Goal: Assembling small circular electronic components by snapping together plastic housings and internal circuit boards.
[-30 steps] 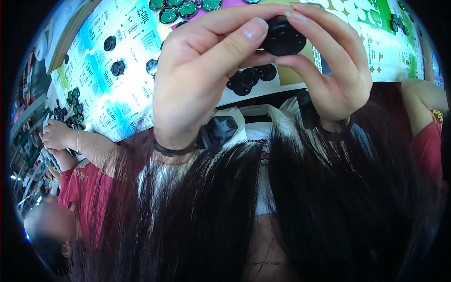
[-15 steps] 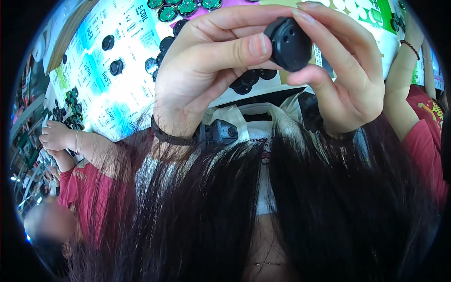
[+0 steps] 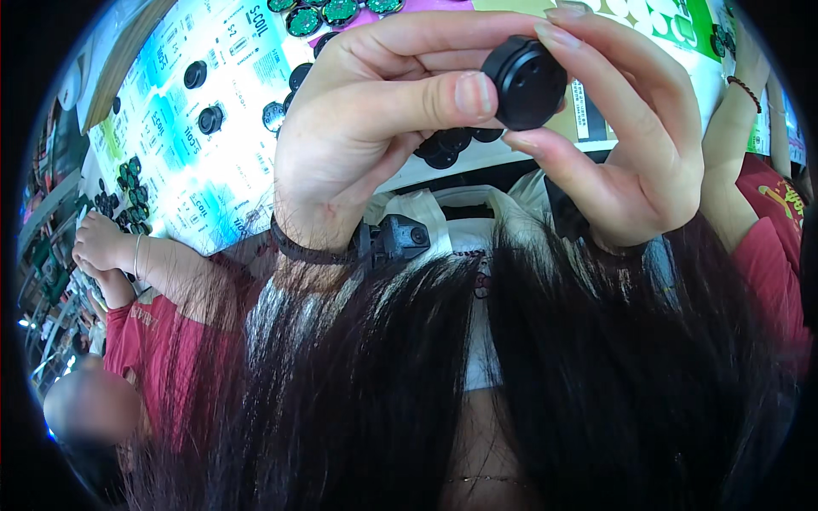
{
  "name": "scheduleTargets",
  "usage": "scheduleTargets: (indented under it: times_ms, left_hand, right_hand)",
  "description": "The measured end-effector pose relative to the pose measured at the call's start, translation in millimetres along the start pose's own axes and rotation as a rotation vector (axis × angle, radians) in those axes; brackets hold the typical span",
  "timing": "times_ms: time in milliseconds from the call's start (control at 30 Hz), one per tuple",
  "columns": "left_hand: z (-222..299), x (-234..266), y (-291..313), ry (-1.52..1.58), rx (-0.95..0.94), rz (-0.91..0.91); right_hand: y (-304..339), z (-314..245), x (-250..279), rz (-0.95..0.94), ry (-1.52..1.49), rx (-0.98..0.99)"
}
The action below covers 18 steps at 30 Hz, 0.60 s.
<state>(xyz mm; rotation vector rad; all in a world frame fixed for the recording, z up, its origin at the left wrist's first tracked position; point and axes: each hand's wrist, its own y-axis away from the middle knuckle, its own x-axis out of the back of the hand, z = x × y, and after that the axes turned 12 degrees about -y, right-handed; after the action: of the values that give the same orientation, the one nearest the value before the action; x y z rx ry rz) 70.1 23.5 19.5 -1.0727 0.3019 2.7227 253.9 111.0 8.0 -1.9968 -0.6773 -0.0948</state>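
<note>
A small round black plastic housing (image 3: 530,87) with a stepped rim and a few small holes in its face is held up in front of me. My left hand (image 3: 375,106) grips it at the left edge, the thumb on the near side and the fingers behind. From the other side my right hand (image 3: 635,136) closes on it, with fingertips at the upper right rim and the thumb tip at the lower edge. The housing's back is hidden by fingers. Behind and below my hands, several black round parts (image 3: 441,149) lie on the table, partly covered.
Two black round parts (image 3: 210,119) sit on the printed white table covering (image 3: 175,170). Several round pieces with green circuit boards (image 3: 341,12) lie at the far edge. A co-worker's hands (image 3: 104,247) are at left; another person's arm (image 3: 733,153) is at right.
The housing has turned slightly between my fingers, so its stepped rim shows more. My right thumb has shifted left to the housing's lower edge. My left hand has barely moved.
</note>
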Motion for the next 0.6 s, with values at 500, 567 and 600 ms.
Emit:
scheduleTargets:
  times_ms: [500,567,600]
  left_hand:
    - [3.9,-40.0,9.3,-0.691,-0.182,0.404]
    - [-2.2,-36.8,5.7,-0.789,-0.27,0.423]
    - [-3.8,-34.7,5.0,-0.839,-0.322,0.431]
  right_hand:
    - [-5.9,-7.2,-13.9,-0.008,0.033,-0.137]
    - [-2.1,-10.1,-9.1,-0.039,-0.139,-0.342]
    - [-1.4,-23.6,-13.6,0.001,-0.373,-0.585]
